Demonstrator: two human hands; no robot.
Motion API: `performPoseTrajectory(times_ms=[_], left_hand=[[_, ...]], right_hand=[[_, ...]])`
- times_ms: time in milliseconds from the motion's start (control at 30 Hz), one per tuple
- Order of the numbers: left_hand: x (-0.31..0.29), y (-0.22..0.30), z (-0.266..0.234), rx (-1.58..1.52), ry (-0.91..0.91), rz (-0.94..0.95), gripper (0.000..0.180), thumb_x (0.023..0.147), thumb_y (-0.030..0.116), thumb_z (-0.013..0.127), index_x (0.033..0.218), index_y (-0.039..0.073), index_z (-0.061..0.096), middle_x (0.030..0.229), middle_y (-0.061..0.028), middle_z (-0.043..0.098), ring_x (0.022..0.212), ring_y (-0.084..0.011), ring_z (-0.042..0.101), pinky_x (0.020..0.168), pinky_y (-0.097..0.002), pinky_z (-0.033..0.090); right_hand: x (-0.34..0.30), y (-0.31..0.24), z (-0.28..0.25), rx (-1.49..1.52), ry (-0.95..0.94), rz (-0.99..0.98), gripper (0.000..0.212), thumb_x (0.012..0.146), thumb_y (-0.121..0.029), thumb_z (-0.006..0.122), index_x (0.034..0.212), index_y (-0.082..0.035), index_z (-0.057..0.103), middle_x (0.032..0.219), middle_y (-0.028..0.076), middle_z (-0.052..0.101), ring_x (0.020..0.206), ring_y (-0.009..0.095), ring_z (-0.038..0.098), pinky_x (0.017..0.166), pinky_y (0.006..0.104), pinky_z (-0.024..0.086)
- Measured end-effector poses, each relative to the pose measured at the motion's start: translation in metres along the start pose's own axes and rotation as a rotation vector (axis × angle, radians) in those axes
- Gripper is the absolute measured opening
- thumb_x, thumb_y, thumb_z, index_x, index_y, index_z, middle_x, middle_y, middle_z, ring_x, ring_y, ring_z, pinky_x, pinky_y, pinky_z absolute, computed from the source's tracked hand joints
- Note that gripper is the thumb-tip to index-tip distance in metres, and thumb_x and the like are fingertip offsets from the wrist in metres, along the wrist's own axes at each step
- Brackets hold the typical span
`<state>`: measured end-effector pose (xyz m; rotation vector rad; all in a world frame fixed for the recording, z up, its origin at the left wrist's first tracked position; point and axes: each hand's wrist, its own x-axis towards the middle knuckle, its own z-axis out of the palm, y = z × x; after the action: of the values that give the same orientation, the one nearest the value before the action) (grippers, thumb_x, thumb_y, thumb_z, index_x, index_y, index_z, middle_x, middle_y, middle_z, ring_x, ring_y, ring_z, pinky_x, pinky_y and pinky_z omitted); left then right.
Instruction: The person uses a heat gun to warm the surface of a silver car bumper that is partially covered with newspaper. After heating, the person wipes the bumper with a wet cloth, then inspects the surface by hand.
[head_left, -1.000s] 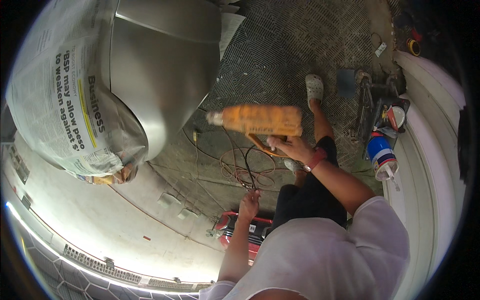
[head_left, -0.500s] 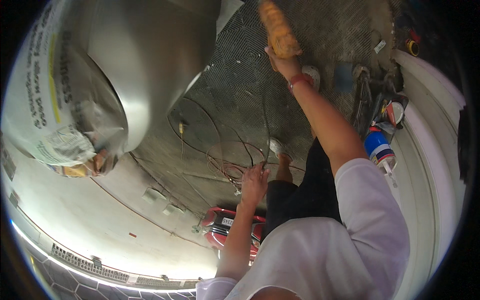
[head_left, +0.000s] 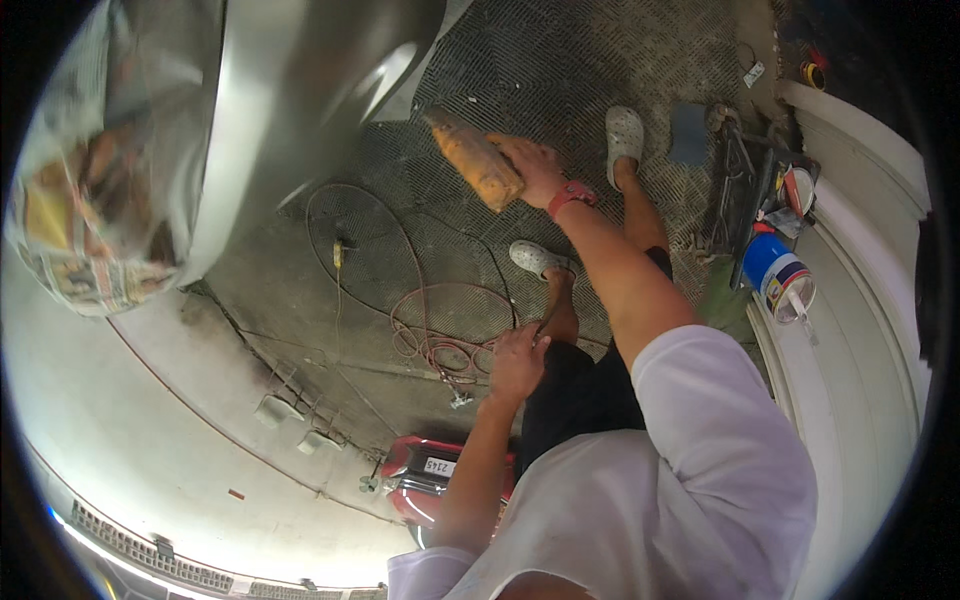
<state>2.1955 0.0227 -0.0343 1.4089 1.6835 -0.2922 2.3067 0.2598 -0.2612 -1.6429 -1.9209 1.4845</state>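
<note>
My right hand (head_left: 533,168) is closed around a long, worn orange sanding block (head_left: 472,158), its far end pointing up and left. The block is held in the air, apart from the silver car body panel (head_left: 300,110) on the left. Newsprint and clear film (head_left: 110,190) cover part of that panel's side. Lower down, my left hand (head_left: 515,365) lies at the edge of my dark shorts near the knee, fingers loosely stretched. A dark cable passes close to its fingertips; I see no clear grip on it.
Reddish hose (head_left: 440,350) lies coiled on the floor by my left foot, with a yellow fitting (head_left: 338,255) beyond. To the right stand a black floor jack (head_left: 733,180) and a blue can (head_left: 772,265), beside a white panel (head_left: 860,270). A red car (head_left: 425,470) is behind.
My right hand has swung left and down with the sanding block, toward the silver panel. My left hand is in nearly the same place. The view has shifted, showing more of my feet.
</note>
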Motion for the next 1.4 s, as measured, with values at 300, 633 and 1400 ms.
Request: performPoseTrajectory(times_ms=[300,633,1400], left_hand=[[-0.106,-0.138,0.041,-0.113,0.199,-0.102,0.022,0.104,0.018,0.068,0.119,0.003,0.073,0.11,-0.0204,0.077,0.105,-0.045,0.071,0.094,-0.0559,0.054],[-0.109,-0.086,0.041,-0.195,0.065,-0.223,0.025,0.106,0.023,0.066,0.123,0.007,0.075,0.107,-0.0198,0.078,0.105,-0.0447,0.07,0.095,-0.0562,0.054],[-0.18,-0.125,0.064,-0.438,0.275,-0.419,0.031,0.11,0.035,0.062,0.127,0.015,0.077,0.118,-0.0203,0.078,0.11,-0.044,0.073,0.094,-0.0549,0.057]], right_hand=[[-0.023,-0.098,0.11,0.155,-0.184,-0.182,0.062,0.098,-0.03,0.074,0.155,-0.015,0.058,0.153,0.017,0.064,0.146,0.038,0.055,0.124,0.0518,0.04],[-0.029,-0.005,0.017,0.202,0.17,0.058,0.062,0.099,-0.027,0.077,0.153,-0.003,0.058,0.153,0.02,0.063,0.143,0.032,0.06,0.118,0.042,0.049],[-0.121,-0.139,-0.039,0.223,0.173,-0.146,0.057,0.098,-0.025,0.081,0.146,-0.001,0.061,0.145,0.018,0.068,0.136,0.037,0.063,0.114,0.0444,0.05]])
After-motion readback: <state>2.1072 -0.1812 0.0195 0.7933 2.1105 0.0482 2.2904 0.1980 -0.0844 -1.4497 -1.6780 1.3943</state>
